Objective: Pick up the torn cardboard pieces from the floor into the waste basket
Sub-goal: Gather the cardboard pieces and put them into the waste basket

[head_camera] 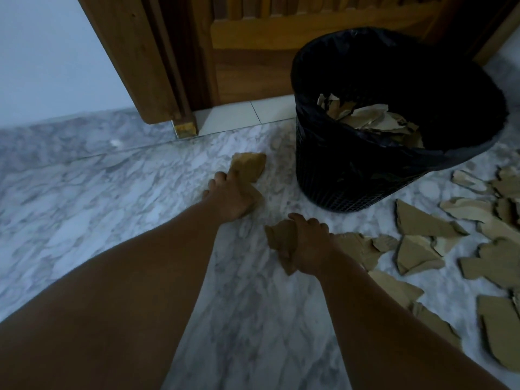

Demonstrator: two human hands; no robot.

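Left hand [232, 197] grasping cardboard piece [249, 166] at nine o'clock of black waste basket [351, 175]; right hand [308, 244] clenched on another torn piece [278, 237] at seven o'clock.

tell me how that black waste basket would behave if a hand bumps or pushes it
The waste basket probably slides easily: it looks like thin mesh on smooth marble floor. It seems light, holding only cardboard pieces. Tall, so a high bump might tip it.

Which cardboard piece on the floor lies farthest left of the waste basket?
The piece under the left hand, cardboard piece, left of the waste basket. The other loose pieces lie right of it.
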